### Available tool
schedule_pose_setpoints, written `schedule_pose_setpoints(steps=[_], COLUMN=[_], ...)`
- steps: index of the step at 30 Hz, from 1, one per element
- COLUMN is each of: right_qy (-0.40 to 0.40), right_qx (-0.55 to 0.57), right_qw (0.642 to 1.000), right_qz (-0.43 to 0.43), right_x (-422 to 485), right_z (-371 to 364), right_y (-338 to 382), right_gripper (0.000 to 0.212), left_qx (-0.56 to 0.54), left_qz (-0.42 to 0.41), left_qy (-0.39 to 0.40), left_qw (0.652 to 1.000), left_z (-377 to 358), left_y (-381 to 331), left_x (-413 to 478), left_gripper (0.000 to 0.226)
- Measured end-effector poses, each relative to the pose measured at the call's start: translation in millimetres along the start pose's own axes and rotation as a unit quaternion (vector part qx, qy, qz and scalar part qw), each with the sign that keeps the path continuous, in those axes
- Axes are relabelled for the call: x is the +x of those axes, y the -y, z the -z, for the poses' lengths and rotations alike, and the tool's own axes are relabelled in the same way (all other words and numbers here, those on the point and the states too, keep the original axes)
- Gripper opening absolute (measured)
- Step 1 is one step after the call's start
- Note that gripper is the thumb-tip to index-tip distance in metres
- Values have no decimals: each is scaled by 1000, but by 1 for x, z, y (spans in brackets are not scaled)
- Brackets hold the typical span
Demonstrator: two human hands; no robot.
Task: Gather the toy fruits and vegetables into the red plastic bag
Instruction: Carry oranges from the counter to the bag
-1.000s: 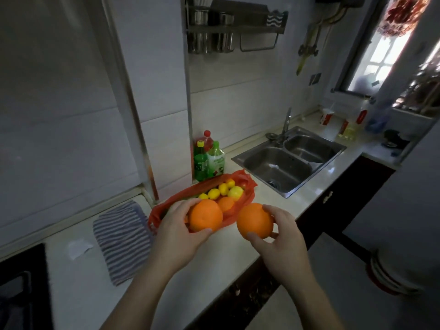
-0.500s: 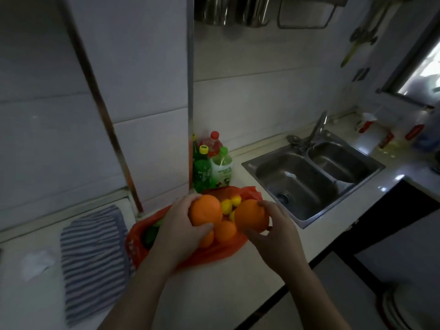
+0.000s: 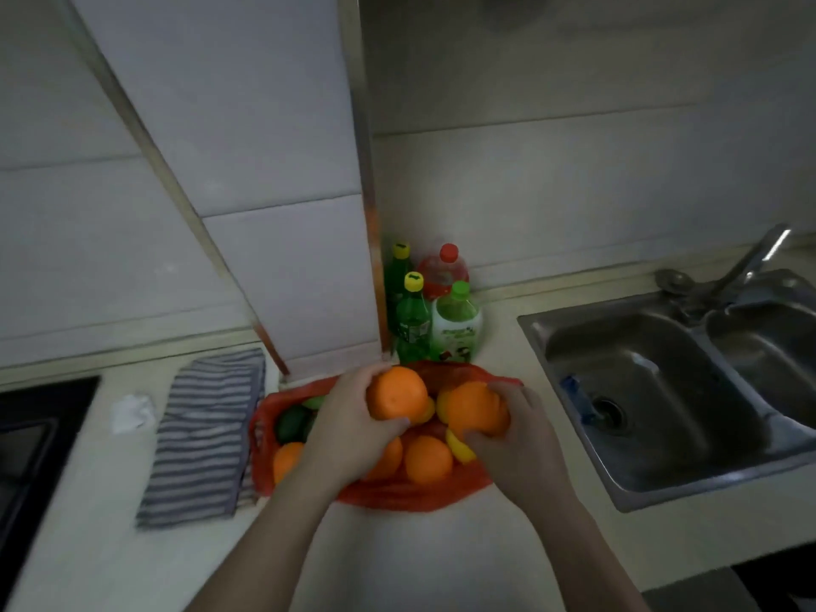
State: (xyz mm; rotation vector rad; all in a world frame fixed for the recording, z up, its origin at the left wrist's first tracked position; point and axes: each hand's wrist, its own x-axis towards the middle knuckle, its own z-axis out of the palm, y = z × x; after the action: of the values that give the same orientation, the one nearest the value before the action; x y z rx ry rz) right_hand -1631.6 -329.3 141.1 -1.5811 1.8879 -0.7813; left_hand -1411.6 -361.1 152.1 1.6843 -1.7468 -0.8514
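Nearest, two bare forearms reached up from the bottom edge over the pale counter [image 3: 419,563]. The red bag [image 3: 397,499] lay open on the counter just ahead of them, its near lip crumpled low. Over its mouth the left hand [image 3: 349,428] curled fingers and thumb round the left orange [image 3: 395,393], gripping it from the side. The right hand [image 3: 516,443] wrapped its fingers over the right orange [image 3: 474,408], thumb beneath. The two held fruits sat close side by side above the bag; whether they touched could not be told. Inside the bag lay loose oranges [image 3: 427,459] toward the near side. A lemon [image 3: 459,450] was tucked under the right hand, and at the left end lay a dark green fruit [image 3: 291,424] with a paler green one [image 3: 314,401] just behind it. A striped cloth [image 3: 203,435] lay flat on the counter left of the bag, right beside its edge. A crumpled white scrap [image 3: 132,410] lay just beyond the cloth, and a black hob [image 3: 31,435] sat at the far left. To the right a steel sink [image 3: 662,390] with two basins was set into the counter, apart from the bag. Behind the bag four bottles [image 3: 457,324] stood upright in the corner against the tiled wall [image 3: 574,170]: two green with yellow caps, one pale with a green cap, one red. The tap [image 3: 750,262] rose behind the sink at the far right.
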Motion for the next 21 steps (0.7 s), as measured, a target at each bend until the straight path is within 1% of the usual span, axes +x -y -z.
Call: schedule_pose_setpoints(steps=[3,7,10,13,14,18,21], right_qy=[39,95,144,193,202,225,238], right_qx=[1,-3,-4,-15,-23,-57,-67], right_qw=[999,995,989,981,979,973,969], right_qz=[19,39,31,11,9,6,-18], right_x=[20,40,51,60,64,80,90], right_z=[1,-4,-9,-13,-14,-20,-25], right_y=[-20,-36,-43,-44,-44,-39,-36], right_gripper=[63,60,66,76,76,67,66], left_qx=[19,40,52,65,69,78,67], left_qz=[31,58,88,107,114,134,154], left_qy=[-15,-10,7,37,47,77,93], left_qw=[999,997,995,991,990,985,981], left_z=[-23,-46,-56,-61,-62,-65,-66], left_y=[1,6,8,10,11,18,24], left_x=[1,5,10,19,22,33,42], left_gripper=[69,66,66,66,68,74,74])
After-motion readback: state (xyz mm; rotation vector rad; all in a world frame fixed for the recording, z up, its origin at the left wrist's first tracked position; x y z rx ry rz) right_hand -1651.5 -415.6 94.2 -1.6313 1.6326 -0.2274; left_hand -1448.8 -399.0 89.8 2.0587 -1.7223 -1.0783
